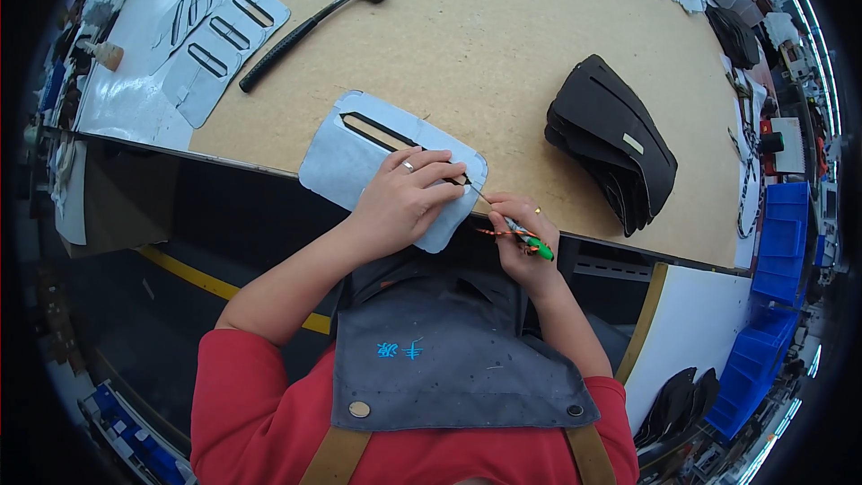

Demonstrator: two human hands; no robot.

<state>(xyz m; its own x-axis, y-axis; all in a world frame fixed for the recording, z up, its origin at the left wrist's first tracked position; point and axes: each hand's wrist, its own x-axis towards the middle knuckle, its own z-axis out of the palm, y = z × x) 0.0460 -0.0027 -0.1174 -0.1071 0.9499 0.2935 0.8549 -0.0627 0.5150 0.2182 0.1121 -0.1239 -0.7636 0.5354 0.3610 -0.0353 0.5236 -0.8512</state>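
Note:
A pale grey-blue panel (337, 157) with a long black-edged slot lies at the table's near edge, its lower part reaching past the edge. My left hand (409, 198) rests on it, fingers stretched out over the right end of the slot and pressing down. In my right hand (523, 242) is a slim tool with a green end (543, 250), gripped between thumb and fingers. Its thin metal tip meets the panel's right side, near the slot's end. An orange-and-black cord hangs about the tool. The exact kind of tool cannot be made out.
A black-handled hammer (310, 29) lies at the back left, beside more slotted grey panels (199, 94). Right of my hands sits a stack of dark brown pieces (611, 139) with a small metal plate on top. Blue bins (779, 242) stand at the far right.

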